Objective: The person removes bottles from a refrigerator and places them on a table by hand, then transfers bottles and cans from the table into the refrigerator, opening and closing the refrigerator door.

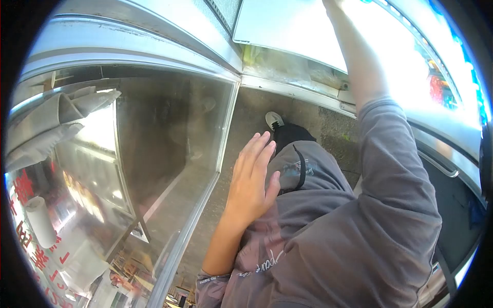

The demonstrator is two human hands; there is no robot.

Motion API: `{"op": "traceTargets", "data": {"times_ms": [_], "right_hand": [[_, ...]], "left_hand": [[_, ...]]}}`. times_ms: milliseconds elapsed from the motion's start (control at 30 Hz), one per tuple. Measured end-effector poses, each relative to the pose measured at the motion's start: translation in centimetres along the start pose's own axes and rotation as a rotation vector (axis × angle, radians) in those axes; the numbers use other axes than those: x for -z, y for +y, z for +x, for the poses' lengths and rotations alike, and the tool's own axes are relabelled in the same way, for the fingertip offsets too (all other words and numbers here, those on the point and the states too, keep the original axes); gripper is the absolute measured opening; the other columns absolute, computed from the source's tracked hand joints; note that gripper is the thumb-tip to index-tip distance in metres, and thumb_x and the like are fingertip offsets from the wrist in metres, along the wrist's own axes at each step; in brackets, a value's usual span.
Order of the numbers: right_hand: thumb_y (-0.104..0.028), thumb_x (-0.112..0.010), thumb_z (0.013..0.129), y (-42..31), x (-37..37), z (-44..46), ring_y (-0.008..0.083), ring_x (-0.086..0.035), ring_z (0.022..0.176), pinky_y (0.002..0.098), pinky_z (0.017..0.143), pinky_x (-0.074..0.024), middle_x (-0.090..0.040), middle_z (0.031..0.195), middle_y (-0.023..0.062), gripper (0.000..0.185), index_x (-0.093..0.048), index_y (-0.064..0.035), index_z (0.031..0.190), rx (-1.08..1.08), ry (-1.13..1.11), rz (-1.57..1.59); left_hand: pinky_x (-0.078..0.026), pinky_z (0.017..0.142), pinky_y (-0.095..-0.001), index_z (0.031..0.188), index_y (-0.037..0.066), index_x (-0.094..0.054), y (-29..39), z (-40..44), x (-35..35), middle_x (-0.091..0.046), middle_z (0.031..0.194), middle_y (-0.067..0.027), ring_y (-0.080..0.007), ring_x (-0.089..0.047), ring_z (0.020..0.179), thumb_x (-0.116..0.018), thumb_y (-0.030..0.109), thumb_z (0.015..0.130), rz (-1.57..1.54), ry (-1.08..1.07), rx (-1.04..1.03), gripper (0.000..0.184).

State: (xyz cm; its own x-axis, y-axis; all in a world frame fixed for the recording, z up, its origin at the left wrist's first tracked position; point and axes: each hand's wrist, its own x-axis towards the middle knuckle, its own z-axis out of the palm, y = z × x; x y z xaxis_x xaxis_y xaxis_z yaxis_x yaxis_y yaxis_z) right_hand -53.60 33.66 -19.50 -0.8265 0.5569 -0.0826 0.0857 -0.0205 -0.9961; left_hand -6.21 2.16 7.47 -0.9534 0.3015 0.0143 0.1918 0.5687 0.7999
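Observation:
My left hand [251, 177] is raised in front of my body with its fingers stretched out. Nothing is in it, and it is apart from the glass door [169, 128] on its left. My right arm [395, 149], in a grey sleeve, reaches up across a bright white panel [287, 25]. The right hand lies past the top edge of the view, so what it touches is hidden. Below my left hand is the grey sweatshirt [339, 236] I wear.
The door's metal frame [228, 123] stands close to my left side. A low sill [298, 94] runs in front of my white shoe [274, 120]. A metal handle [437, 165] is at the right. Glare washes out the upper right. Red characters [40, 254] show on the glass.

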Motion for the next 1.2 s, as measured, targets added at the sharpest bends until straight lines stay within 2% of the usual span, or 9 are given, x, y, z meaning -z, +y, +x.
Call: {"op": "traceTargets", "data": {"times_ms": [533, 733, 767, 800, 867, 933, 967, 1067, 1200], "right_hand": [[-0.016, -0.069, 0.092, -0.5, -0.1, -3.1, 0.0259, -0.062, 0.098, 0.0379, 0.085, -0.0526, -0.064, 0.108, 0.0161, 0.051, -0.048, -0.0069, 0.137, 0.114, -0.045, -0.144], [-0.017, -0.071, 0.092, -1.7, 4.1, -15.5, 0.0247, -0.061, 0.097, 0.0373, 0.085, -0.0516, -0.065, 0.108, 0.0148, 0.05, -0.049, -0.007, 0.136, 0.167, -0.117, -0.216], [-0.01, -0.065, 0.093, -1.3, 5.3, -18.0, 0.0176, -0.063, 0.085, 0.029, 0.08, -0.0528, -0.06, 0.107, 0.011, 0.049, -0.046, -0.0054, 0.138, 0.182, -0.208, -0.279], [-0.019, -0.072, 0.091, -3.0, 5.2, -23.3, 0.0143, -0.06, 0.075, 0.0276, 0.07, -0.0488, -0.064, 0.093, 0.0076, 0.042, -0.059, -0.0029, 0.127, 0.272, -0.171, -0.187], [-0.008, -0.067, 0.091, -6.8, 7.7, -30.6, 0.0193, -0.064, 0.095, 0.0325, 0.083, -0.0532, -0.065, 0.107, 0.0111, 0.031, -0.062, -0.0077, 0.122, -0.107, -0.379, -0.301], [-0.009, -0.066, 0.092, -4.3, 9.7, -35.6, 0.0177, -0.066, 0.087, 0.0331, 0.079, -0.0529, -0.069, 0.1, 0.0093, 0.025, -0.066, -0.0036, 0.116, 0.135, -0.501, -0.288], [-0.008, -0.065, 0.092, -4.5, 10.4, -38.4, 0.0167, -0.067, 0.084, 0.0326, 0.076, -0.0524, -0.072, 0.094, 0.008, 0.019, -0.069, -0.0016, 0.108, 0.004, -0.534, -0.209], [-0.005, -0.062, 0.092, -4.0, 13.1, -45.4, 0.0121, -0.066, 0.076, 0.0288, 0.071, -0.0516, -0.072, 0.091, 0.0071, 0.019, -0.068, -0.0012, 0.11, -0.106, -0.63, -0.167], [-0.006, -0.062, 0.093, -4.9, 17.5, -54.2, 0.0108, -0.066, 0.076, 0.0274, 0.066, -0.0506, -0.071, 0.091, 0.0051, 0.017, -0.067, -0.0011, 0.109, -0.145, -0.721, -0.112]], "left_hand": [[-0.038, 0.113, -0.0485, 0.139, -0.002, -0.048, 0.5, 0.2, -0.9, -0.05, 0.146, -0.0246, -0.0428, -0.048, 0.136, -0.069, -0.005, 0.078, 0.003, -0.026, 0.048, 0.065], [-0.039, 0.112, -0.0478, 0.139, -0.001, -0.048, 1.1, -0.9, -1.8, -0.05, 0.146, -0.0236, -0.0416, -0.049, 0.135, -0.068, -0.002, 0.08, -0.024, -0.11, 0.016, 0.063], [-0.039, 0.112, -0.0472, 0.139, -0.001, -0.048, 1.2, -1.3, -1.8, -0.05, 0.147, -0.0233, -0.0412, -0.05, 0.135, -0.068, -0.001, 0.081, -0.017, -0.126, 0.01, 0.062], [-0.04, 0.111, -0.0466, 0.14, -0.001, -0.048, 1.5, -1.7, -1.7, -0.05, 0.147, -0.023, -0.0407, -0.05, 0.134, -0.068, 0.0, 0.081, -0.01, -0.142, 0.003, 0.062], [-0.04, 0.111, -0.0456, 0.139, 0.0, -0.049, 2.1, -3.1, -1.3, -0.05, 0.147, -0.022, -0.0397, -0.051, 0.133, -0.068, 0.0, 0.082, 0.007, -0.172, -0.018, 0.06], [-0.041, 0.11, -0.0447, 0.139, 0.0, -0.05, 2.9, -4.9, -0.8, -0.051, 0.146, -0.0207, -0.0384, -0.052, 0.132, -0.067, 0.001, 0.083, 0.022, -0.19, -0.048, 0.059], [-0.041, 0.11, -0.0445, 0.138, 0.001, -0.051, 3.1, -6.0, -0.6, -0.052, 0.145, -0.0202, -0.038, -0.053, 0.131, -0.067, 0.001, 0.084, 0.015, -0.201, -0.066, 0.057], [-0.043, 0.107, -0.0438, 0.135, 0.001, -0.055, 3.3, -10.5, 0.4, -0.057, 0.14, -0.0185, -0.0373, -0.056, 0.127, -0.067, 0.002, 0.085, -0.003, -0.209, -0.119, 0.051], [-0.048, 0.1, -0.0417, 0.13, 0.002, -0.058, 2.0, -19.4, 0.8, -0.066, 0.125, -0.0163, -0.0363, -0.063, 0.116, -0.067, 0.002, 0.086, -0.034, -0.173, -0.182, 0.044]]}}
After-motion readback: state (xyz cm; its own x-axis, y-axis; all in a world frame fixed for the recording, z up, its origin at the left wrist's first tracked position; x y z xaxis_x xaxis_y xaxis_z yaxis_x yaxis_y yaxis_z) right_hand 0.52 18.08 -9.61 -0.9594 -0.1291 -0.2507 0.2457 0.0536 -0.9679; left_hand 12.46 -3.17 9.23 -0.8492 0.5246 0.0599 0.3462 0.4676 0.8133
